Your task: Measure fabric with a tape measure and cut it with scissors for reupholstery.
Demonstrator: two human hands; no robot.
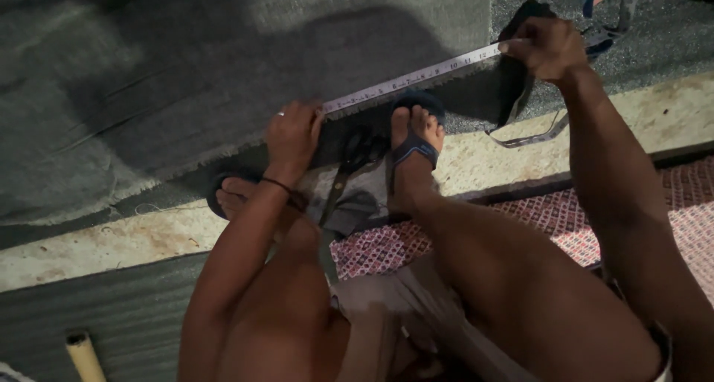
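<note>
Left fingers: the left hand presses down with bent fingers, pinching one end of the long white measuring tape.
Right fingers: the right hand has its fingers closed tight on the other end of the tape.
Tape: it is pulled straight between both hands, lying along the edge of the big grey-green fuzzy cloth.
Foot: a foot in a blue strap sandal stands on the cloth edge, just under the tape.
Floor: a pale stone strip runs below the cloth.
Mat: a red patterned mat lies under the legs.
</note>
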